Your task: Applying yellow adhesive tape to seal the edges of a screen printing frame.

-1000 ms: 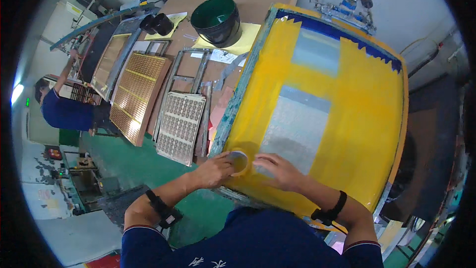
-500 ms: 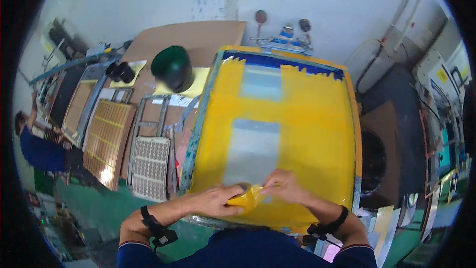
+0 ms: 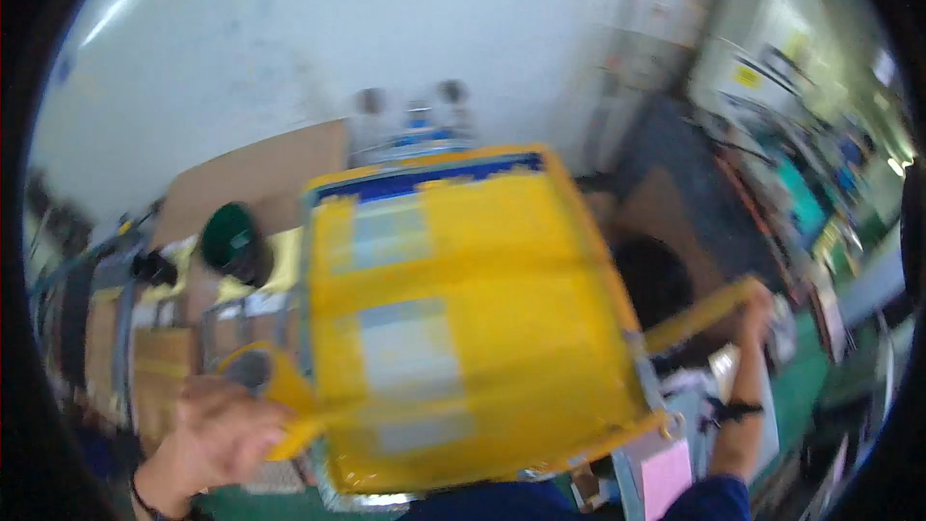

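My left hand (image 3: pixel 220 429) is closed round a roll of yellow tape (image 3: pixel 284 381) off the left edge of a framed screen (image 3: pixel 598 251). Far out to the right, past the frame, my right hand (image 3: pixel 757 314) pinches the free end of a pulled-out tape strip (image 3: pixel 699 316). The strip runs between my two hands over the near part of the screen. Yellow tape (image 3: pixel 521 280) covers most of the screen, with a grey-white rectangle (image 3: pixel 405 342) showing in the middle and a dark blue band (image 3: pixel 463 175) along the far edge. Motion blurs the picture.
Left of the frame, a dark green bucket (image 3: pixel 231 239) stands on yellow paper beside a brown board (image 3: pixel 256 169). A blue metal fixture (image 3: pixel 417 135) is behind the screen. To the right are a round black object (image 3: pixel 654 280) and a pink sheet (image 3: pixel 666 478).
My hands have moved far apart, the left one leftward with the roll, the right one rightward with the tape end. A long strip is drawn out. The whole view has swung right.
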A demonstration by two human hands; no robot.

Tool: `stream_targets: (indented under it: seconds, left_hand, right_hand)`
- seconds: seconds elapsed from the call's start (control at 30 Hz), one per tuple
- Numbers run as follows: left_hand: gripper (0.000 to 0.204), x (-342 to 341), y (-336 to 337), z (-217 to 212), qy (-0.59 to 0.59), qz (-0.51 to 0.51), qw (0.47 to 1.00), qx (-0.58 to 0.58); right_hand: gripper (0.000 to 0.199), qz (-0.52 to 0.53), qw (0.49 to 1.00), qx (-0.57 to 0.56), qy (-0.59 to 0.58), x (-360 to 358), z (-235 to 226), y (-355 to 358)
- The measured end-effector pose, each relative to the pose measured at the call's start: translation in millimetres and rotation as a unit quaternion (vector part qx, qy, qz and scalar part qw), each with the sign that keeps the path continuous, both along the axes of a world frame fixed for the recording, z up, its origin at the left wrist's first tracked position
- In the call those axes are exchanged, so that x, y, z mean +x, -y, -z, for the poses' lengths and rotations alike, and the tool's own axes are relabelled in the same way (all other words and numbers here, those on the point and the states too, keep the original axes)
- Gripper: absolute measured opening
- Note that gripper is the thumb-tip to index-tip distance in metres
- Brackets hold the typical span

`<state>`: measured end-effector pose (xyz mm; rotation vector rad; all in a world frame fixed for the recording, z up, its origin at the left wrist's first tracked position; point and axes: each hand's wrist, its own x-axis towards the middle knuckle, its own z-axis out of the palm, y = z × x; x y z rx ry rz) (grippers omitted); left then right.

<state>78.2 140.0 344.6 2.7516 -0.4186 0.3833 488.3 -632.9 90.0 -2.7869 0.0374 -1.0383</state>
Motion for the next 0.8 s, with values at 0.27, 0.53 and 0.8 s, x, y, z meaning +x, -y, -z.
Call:
stream_targets:
  seconds: [0.27,0.53,0.8]
  left_hand:
    - [0.009,-2.4,71.0,-68.6,0.25,0.204,0.936,0.139]
    - [0.019,-21.2,18.8,11.4,0.075,0.039,0.995,0.052]
    - [0.034,-123.9,15.4,329.8,-0.172,0.039,0.984,-0.006]
  right_hand:
    - [0.027,-0.079,0.831,0.55,-0.028,-26.7,10.1,32.0]
    - [0.025,-0.096,0.829,0.547,-0.063,7.8,-7.1,-26.6]
    - [0.022,-0.163,0.797,0.572,-0.105,66.2,13.2,-132.1]
